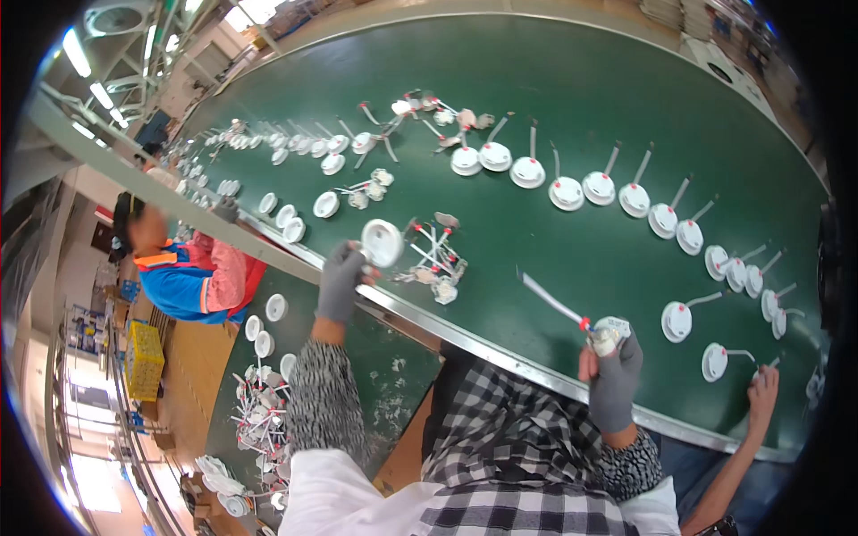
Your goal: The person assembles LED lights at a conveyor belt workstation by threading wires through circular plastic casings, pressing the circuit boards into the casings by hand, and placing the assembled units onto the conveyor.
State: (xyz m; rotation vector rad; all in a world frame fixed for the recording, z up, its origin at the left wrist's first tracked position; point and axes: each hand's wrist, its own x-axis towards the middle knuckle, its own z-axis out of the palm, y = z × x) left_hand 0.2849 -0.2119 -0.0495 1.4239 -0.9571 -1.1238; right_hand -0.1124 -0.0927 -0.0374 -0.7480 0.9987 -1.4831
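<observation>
My left hand [340, 281], in a grey fingerless glove, grips a round white plastic housing [382, 242] by its edge, tilted up over the near side of the green table. In my right hand [615, 384], gloved the same way, a small white wired part [608, 335] is pinched. A white sleeved cable [552, 298] with a red band runs from it to the upper left. Beside my left hand lies a loose heap of similar wired parts [436, 259]. To the right of my right hand sits a finished-looking white disc with a cable [677, 322].
White discs with upright cables [599, 188] form a curved row across the green table [465, 71]. A metal edge [500, 351] runs along its near side. More wired parts [261, 406] lie at the lower left. A co-worker [192, 268] is at left; another person's hand [762, 393] reaches in at right.
</observation>
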